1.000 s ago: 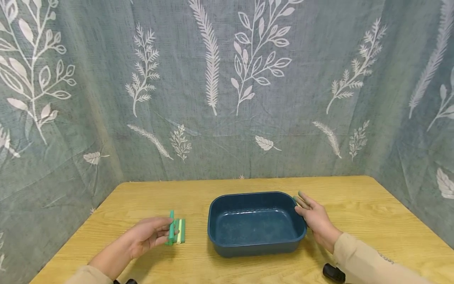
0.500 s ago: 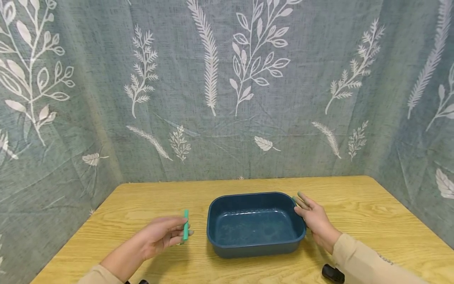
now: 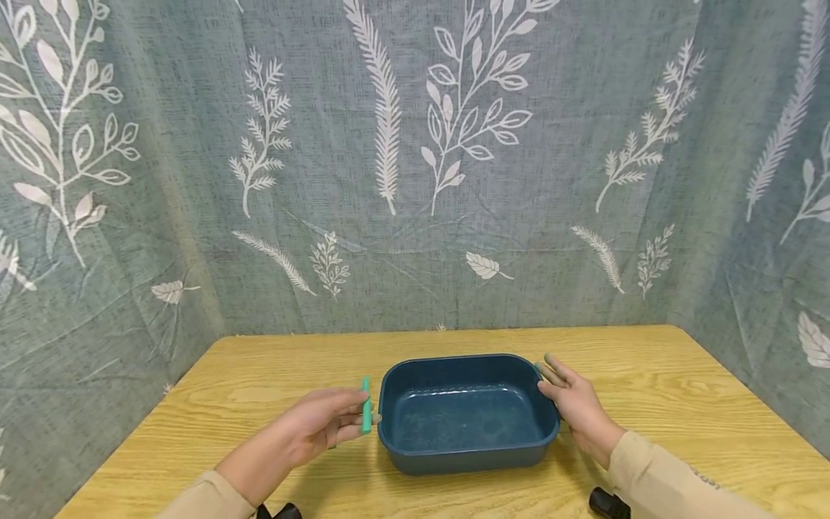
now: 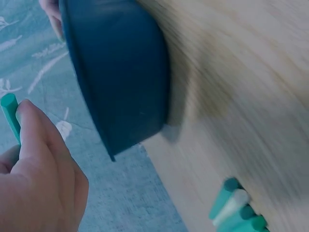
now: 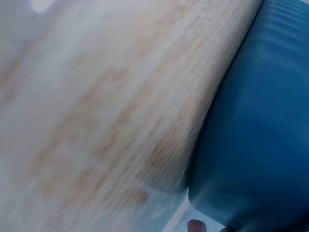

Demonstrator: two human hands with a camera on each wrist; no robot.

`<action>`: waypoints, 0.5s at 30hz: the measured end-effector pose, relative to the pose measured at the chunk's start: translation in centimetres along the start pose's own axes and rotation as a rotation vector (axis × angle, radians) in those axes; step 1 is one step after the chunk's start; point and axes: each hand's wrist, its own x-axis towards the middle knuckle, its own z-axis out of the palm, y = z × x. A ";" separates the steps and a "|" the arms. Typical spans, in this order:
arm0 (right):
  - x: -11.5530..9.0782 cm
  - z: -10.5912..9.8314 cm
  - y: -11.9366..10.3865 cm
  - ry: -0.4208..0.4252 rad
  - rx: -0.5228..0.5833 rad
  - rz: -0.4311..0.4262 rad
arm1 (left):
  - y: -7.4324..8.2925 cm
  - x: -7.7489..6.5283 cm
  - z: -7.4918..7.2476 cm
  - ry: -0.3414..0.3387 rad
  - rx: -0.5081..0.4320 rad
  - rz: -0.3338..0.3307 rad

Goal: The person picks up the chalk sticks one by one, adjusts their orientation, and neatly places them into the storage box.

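My left hand (image 3: pixel 324 422) pinches a slim green chalk stick (image 3: pixel 366 414) between thumb and fingers, holding it upright just off the left end of a dark blue basin (image 3: pixel 467 463). In the left wrist view, one end of this stick (image 4: pixel 9 104) shows above the fingertips. At the basin's right end rests my right hand (image 3: pixel 579 412), its fingers extended along the outer wall and its thumb at the rim. A fingertip (image 5: pixel 196 225) peeks past the basin in the right wrist view. Nothing is seen inside the basin.
Several more chalk sticks (image 4: pixel 236 208), green and one whitish, lie side by side on the wooden table (image 3: pixel 674 404); in the head view the left hand mostly hides them. A leaf-patterned grey-green curtain (image 3: pixel 415 274) encloses the table's back and sides.
My left hand has lifted the green chalk stick away from the row and carried it right, up to the basin's left rim. The right hand and basin stay nearly in place.
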 end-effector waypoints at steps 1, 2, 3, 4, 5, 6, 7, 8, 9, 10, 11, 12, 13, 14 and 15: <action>0.0 0.0 0.0 0.000 0.004 0.001 | 0.1 0.1 0.2 0.009 -0.006 -0.001; 0.0 0.0 0.0 -0.001 0.009 0.002 | 0.2 0.2 0.4 0.012 -0.006 -0.001; 0.0 0.0 0.0 -0.002 0.013 0.003 | 0.4 0.3 0.7 0.018 -0.010 -0.004; 0.0 0.0 0.0 -0.004 0.017 0.004 | 0.5 0.4 1.0 0.026 -0.015 -0.008; 0.0 0.0 0.0 -0.006 0.019 0.005 | 0.7 0.5 1.2 0.030 -0.020 -0.009; 0.0 0.0 -0.1 -0.008 0.020 0.005 | 0.8 0.6 1.5 0.029 -0.022 -0.007; 0.0 0.0 -0.1 -0.010 0.021 0.006 | 1.0 0.6 1.7 0.033 -0.026 -0.009; 0.0 -0.1 -0.1 -0.014 0.021 0.008 | 1.1 0.7 2.0 0.035 -0.025 -0.011; 0.0 -0.1 -0.1 -0.016 0.020 0.009 | 1.3 0.7 2.3 0.037 -0.029 -0.016; 0.0 -0.1 -0.2 -0.018 0.021 0.011 | 1.4 0.8 2.5 0.033 -0.030 -0.018; 0.1 -0.1 -0.2 -0.020 0.023 0.013 | 1.5 0.8 2.7 0.030 -0.035 -0.021; 0.1 -0.1 -0.2 -0.023 0.025 0.014 | 1.7 0.9 2.9 0.027 -0.039 -0.021; 0.1 -0.1 -0.2 -0.024 0.029 0.015 | 1.8 1.0 3.1 0.026 -0.045 -0.027; 0.1 -0.1 -0.1 -0.025 0.031 0.018 | 1.9 1.1 3.3 0.022 -0.047 -0.031; 0.1 -0.2 -0.1 -0.024 0.031 0.020 | 2.0 1.2 3.5 0.018 -0.049 -0.033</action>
